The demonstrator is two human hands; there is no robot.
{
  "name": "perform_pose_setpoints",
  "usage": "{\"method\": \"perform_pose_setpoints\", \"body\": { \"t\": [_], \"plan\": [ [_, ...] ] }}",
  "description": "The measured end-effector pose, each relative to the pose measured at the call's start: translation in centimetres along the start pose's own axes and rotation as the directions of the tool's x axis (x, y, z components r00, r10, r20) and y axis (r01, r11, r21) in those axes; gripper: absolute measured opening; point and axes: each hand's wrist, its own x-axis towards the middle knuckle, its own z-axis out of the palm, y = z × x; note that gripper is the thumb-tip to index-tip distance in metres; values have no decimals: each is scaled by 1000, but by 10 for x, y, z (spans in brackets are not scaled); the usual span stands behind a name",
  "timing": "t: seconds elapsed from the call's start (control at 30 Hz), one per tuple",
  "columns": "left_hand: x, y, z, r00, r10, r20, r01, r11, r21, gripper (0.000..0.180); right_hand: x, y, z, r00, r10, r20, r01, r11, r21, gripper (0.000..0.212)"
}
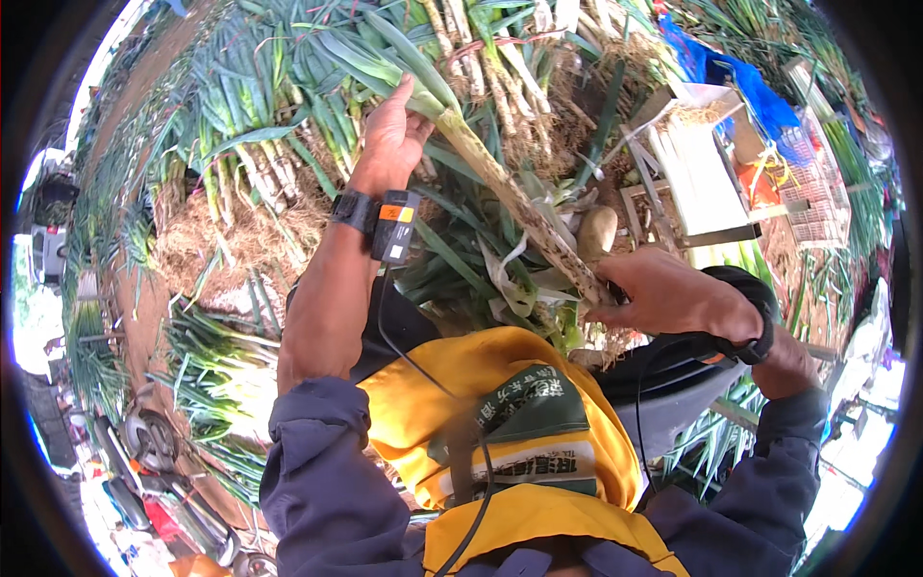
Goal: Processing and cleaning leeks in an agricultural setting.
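A long leek [505,183] lies slantwise in front of me, its green leaves at the upper left and its dirty pale root end at the lower right. My left hand [392,135] is closed round it where the leaves spread, thumb along the leaf base. At the other end, the fingers of my right hand [663,293] pinch the root end; part of their grip is hidden. Beneath the stalk lie peeled leaves and pale husks [510,279], above my lap with its yellow apron [452,370].
Bundles of leeks [240,144] with tangled roots [221,231] fill the far left and top. More leeks [216,361] lie by my left elbow. A wooden stool [697,168], a blue plastic sheet [707,58] and a pink crate [817,183] stand at the right. Cables hang from both wrists.
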Motion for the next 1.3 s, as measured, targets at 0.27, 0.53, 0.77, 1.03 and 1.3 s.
{"method": "perform_pose_setpoints", "body": {
  "t": [0.27, 0.53, 0.77, 1.03, 1.3],
  "plan": [
    [-37, -8, 63, 960, 188, 206, -205, 977, 65, 36, 60, 66, 41, 992, 122, -32, -126, 977, -171, 40],
    [-53, 21, 60, 898, 307, 316, -358, 926, 117, 27, 159, -26, -61, 826, 44, -562, 298, 812, 501, 53],
    [-55, 80, 56, 870, 417, 264, -450, 889, 79, 23, 182, 1, -39, 794, -74, -603, 605, 188, 774, 31],
    [-43, 119, 15, 796, 539, 275, -566, 824, 24, 23, 189, 17, 46, 951, 65, -302, 168, 711, 682, 49],
    [-46, 139, -7, 748, 641, 173, -654, 756, 26, 28, 183, 67, 151, 984, -27, -175, 38, 997, 62, 46]
  ]
}}
